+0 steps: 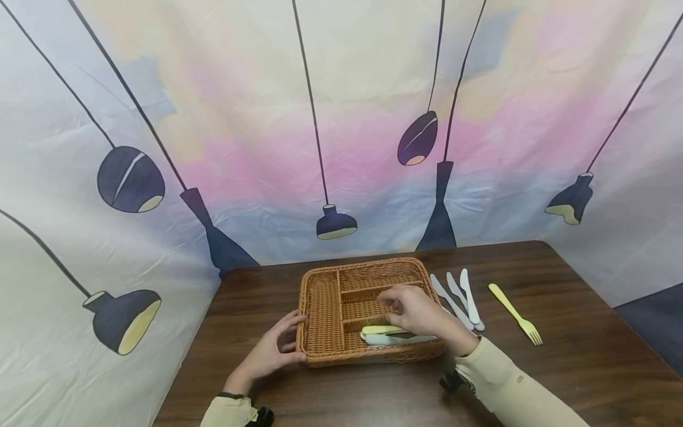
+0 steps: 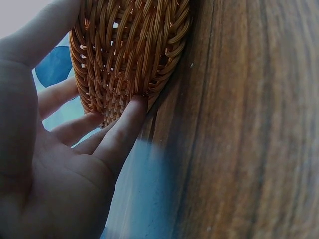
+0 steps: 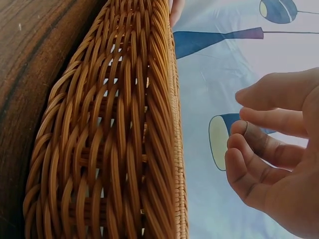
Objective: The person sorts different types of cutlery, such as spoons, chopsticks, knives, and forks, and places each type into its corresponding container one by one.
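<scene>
A brown wicker cutlery basket with a long left compartment and several shorter ones at right sits on the table. My left hand rests against its left side, fingers extended onto the outer weave in the left wrist view. Over the right compartments hovers my right hand; its fingers are loosely bent and hold nothing in the right wrist view. Below it, the nearest compartment contains a yellow utensil and pale utensils, partly hidden by the hand.
Several pale plastic knives lie on the table right of the basket, some overlapping. Farther right is a yellow fork, tines toward the near side. The dark wooden table ends at a printed cloth backdrop.
</scene>
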`<action>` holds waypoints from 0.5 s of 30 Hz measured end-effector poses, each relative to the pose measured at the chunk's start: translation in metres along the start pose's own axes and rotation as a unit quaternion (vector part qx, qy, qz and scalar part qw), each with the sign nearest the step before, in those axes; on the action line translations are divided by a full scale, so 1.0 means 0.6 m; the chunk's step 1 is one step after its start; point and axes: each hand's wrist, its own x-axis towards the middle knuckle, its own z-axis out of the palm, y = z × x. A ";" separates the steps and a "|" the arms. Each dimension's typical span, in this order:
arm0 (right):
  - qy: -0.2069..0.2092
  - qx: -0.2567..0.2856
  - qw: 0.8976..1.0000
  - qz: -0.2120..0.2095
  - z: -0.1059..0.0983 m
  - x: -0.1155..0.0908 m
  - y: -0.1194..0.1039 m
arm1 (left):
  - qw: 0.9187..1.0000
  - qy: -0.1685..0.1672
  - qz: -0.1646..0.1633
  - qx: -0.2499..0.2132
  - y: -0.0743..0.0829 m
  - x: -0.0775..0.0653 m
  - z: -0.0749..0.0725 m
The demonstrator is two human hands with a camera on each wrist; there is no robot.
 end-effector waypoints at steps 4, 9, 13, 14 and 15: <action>0.011 0.003 1.000 0.006 -0.002 -0.002 0.000 | 1.000 0.000 0.001 -0.002 -0.001 0.001 0.000; 0.025 0.009 1.000 0.012 -0.006 -0.005 0.001 | 1.000 0.000 0.000 -0.003 0.000 0.001 0.000; 0.035 0.008 0.999 0.020 -0.010 -0.007 0.003 | 1.000 -0.001 -0.002 -0.005 0.001 0.000 0.000; 0.036 0.009 0.999 0.022 -0.011 -0.008 0.004 | 1.000 -0.001 -0.002 -0.006 0.002 0.000 0.000; 0.038 0.008 0.999 0.023 -0.012 -0.008 0.005 | 1.000 -0.001 -0.003 -0.007 0.002 0.000 0.000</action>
